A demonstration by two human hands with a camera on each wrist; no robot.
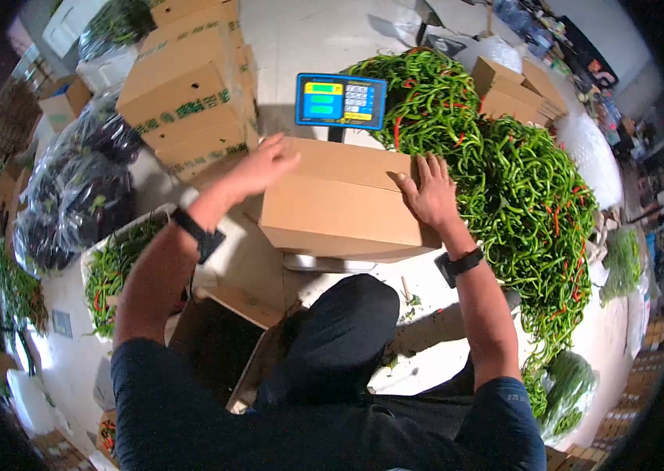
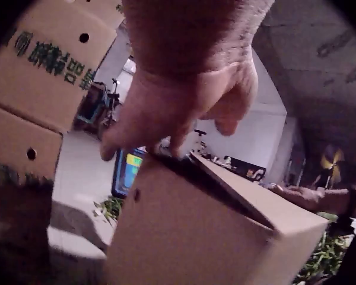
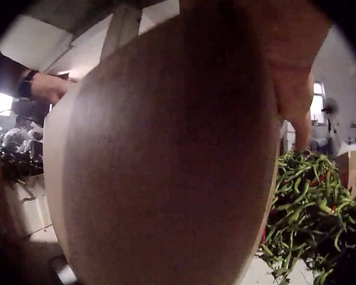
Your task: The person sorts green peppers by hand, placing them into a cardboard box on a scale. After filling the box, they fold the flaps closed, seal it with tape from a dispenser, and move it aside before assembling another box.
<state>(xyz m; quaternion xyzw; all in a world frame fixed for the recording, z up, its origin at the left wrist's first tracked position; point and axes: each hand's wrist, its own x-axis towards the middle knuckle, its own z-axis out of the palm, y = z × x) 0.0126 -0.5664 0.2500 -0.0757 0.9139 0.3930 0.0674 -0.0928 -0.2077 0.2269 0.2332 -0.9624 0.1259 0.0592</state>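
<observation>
A brown cardboard box (image 1: pixel 340 206) sits on a metal scale platform (image 1: pixel 324 264), its top flaps folded down; in the left wrist view a dark gap shows along one flap of the box (image 2: pixel 196 237). My left hand (image 1: pixel 267 166) is at the box's upper left corner, fingers extended; the left wrist view has that hand (image 2: pixel 184 107) over the flap edge. On the right end of the top lies my right hand (image 1: pixel 432 192), fingers spread; the right wrist view shows it (image 3: pixel 291 89) at the box's edge. Behind the box stands the scale's blue display (image 1: pixel 340 102).
A large heap of green and red peppers (image 1: pixel 536 212) lies to the right. Stacked printed boxes (image 1: pixel 182 86) stand at the left, beside bags of dark produce (image 1: pixel 80 180) and a crate of peppers (image 1: pixel 124 267). An opened box (image 1: pixel 218 345) is by the person's leg.
</observation>
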